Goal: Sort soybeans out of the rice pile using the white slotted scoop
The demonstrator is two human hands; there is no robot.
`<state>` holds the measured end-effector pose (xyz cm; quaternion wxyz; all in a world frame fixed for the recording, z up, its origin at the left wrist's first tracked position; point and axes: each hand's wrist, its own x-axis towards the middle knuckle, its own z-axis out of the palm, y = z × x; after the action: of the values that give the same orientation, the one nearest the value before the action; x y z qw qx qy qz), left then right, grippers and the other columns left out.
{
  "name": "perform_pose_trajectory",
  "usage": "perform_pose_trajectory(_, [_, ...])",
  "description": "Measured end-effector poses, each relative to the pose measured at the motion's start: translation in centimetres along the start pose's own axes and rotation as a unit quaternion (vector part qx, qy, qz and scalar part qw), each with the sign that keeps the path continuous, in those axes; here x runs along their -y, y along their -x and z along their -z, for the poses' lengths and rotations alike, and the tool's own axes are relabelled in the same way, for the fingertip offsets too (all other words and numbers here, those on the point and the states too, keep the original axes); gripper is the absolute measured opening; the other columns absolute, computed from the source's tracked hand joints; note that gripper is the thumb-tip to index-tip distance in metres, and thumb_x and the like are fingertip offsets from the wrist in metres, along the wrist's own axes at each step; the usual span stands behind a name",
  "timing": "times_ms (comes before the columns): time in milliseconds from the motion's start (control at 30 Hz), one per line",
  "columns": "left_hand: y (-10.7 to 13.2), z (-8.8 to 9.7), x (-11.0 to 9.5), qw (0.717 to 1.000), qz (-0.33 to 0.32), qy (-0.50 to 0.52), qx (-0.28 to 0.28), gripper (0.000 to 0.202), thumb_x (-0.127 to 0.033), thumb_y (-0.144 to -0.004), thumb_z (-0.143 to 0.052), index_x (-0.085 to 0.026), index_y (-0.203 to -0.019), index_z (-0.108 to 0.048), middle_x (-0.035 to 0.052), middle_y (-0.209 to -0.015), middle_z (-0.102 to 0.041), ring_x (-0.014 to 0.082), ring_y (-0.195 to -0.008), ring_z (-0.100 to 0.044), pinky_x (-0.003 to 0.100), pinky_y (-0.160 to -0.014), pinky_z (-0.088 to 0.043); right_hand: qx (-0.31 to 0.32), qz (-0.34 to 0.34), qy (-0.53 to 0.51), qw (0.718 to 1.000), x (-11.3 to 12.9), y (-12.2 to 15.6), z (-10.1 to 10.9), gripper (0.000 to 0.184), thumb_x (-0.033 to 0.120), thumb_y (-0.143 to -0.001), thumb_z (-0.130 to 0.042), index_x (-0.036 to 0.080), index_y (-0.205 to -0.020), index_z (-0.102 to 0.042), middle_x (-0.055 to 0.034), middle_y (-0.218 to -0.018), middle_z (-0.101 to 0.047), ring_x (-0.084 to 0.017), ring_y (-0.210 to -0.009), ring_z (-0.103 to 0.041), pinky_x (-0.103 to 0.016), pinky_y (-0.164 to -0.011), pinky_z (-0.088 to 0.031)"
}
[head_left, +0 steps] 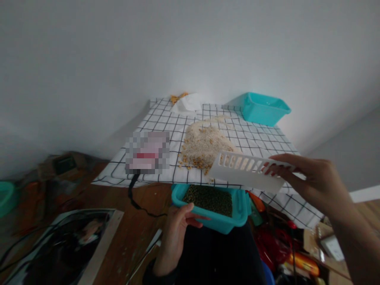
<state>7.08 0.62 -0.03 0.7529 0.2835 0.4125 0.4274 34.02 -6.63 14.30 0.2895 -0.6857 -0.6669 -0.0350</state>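
Observation:
My right hand (311, 178) grips a white slotted plastic board (246, 180) by its right end. The board stands tilted on its long edge at the table's front, its left end by a heap of pale grain (204, 140). Yellow kernels (197, 162) lie along the near side of the heap. Below the table edge, a turquoise bin (221, 225) holds dark green beans (210, 200). At its near left side is my left hand (179, 227), fingers apart; whether they touch the wall I cannot tell.
A second turquoise bin (264, 111) stands at the table's back right. White paper (188, 103) and yellow pieces (178, 97) lie at the back left. A blurred-out flat object (148, 152) with a black cable (133, 198) rests on the checked cloth (166, 122). Clutter fills the floor.

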Motion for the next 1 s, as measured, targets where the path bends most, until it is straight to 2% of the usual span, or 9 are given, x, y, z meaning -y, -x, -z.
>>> perform_pose_trajectory(167, [0.2, 0.0, -0.4, 1.000, 0.007, -0.002, -0.014, 0.022, -0.035, -0.060, -0.083, -0.018, -0.056, -0.070, 0.0019, -0.048, -0.072, 0.0205, -0.045, -0.072, 0.023, -0.042, -0.052, -0.027, -0.001, 0.017, 1.000, 0.3, -1.2, 0.3, 0.025, 0.037, -0.093, -0.056, 0.026, -0.099, -0.078, -0.0028, -0.078, -0.079, -0.024, -0.065, -0.076, -0.032, -0.054, -0.059])
perform_pose_trajectory(367, [0.3, 0.0, -0.6, 1.000, 0.002, 0.004, -0.016, 0.023, -0.035, -0.059, -0.084, -0.019, -0.055, -0.068, 0.0014, -0.046, -0.072, 0.0215, -0.044, -0.072, 0.024, -0.041, -0.052, 0.005, 0.032, -0.003, 0.999, 1.0, -2.0, 0.1, 0.024, 0.035, -0.094, -0.057, 0.024, -0.097, -0.077, -0.0026, -0.079, -0.080, -0.020, -0.064, -0.075, -0.027, -0.054, -0.058])
perform_pose_trajectory(533, [0.1, 0.1, -0.6, 1.000, 0.006, 0.000, -0.014, 0.022, -0.034, -0.060, -0.082, -0.018, -0.054, -0.069, 0.0033, -0.046, -0.072, 0.0223, -0.044, -0.072, 0.024, -0.041, -0.052, -0.012, 0.034, 0.001, 0.999, 1.2, -2.4, 0.0, 0.021, 0.032, -0.092, -0.057, 0.026, -0.096, -0.077, -0.0011, -0.076, -0.078, -0.019, -0.060, -0.073, -0.029, -0.056, -0.060])
perform_pose_trajectory(633, [0.1, 0.2, -0.7, 1.000, -0.001, 0.006, -0.024, 0.021, -0.031, -0.059, -0.082, -0.019, -0.053, -0.067, 0.0019, -0.045, -0.071, 0.0214, -0.042, -0.071, 0.024, -0.040, -0.052, 0.002, 0.039, -0.008, 0.999, 1.6, -2.7, 0.0, 0.022, 0.030, -0.092, -0.056, 0.026, -0.095, -0.077, -0.0017, -0.079, -0.079, -0.019, -0.062, -0.074, -0.027, -0.056, -0.059])
perform_pose_trajectory(767, [0.4, 0.4, -0.9, 0.999, -0.001, -0.001, -0.035, 0.023, -0.034, -0.058, -0.083, -0.020, -0.053, -0.065, 0.0007, -0.044, -0.070, 0.0225, -0.043, -0.072, 0.024, -0.040, -0.051, 0.022, 0.037, -0.017, 0.999, 1.8, -2.6, 0.2, 0.023, 0.036, -0.093, -0.058, 0.024, -0.097, -0.078, -0.0024, -0.079, -0.080, -0.019, -0.061, -0.074, -0.027, -0.054, -0.058])
perform_pose_trajectory(1000, [0.4, 0.8, -1.3, 0.999, 0.005, 0.004, -0.052, 0.023, -0.032, -0.053, -0.084, -0.019, -0.053, -0.065, 0.0002, -0.043, -0.069, 0.0252, -0.045, -0.074, 0.024, -0.039, -0.051, 0.036, 0.034, -0.005, 0.999, 1.3, -1.7, 0.7, 0.023, 0.037, -0.095, -0.057, 0.030, -0.099, -0.078, -0.0001, -0.080, -0.080, -0.020, -0.061, -0.074, -0.028, -0.053, -0.059])
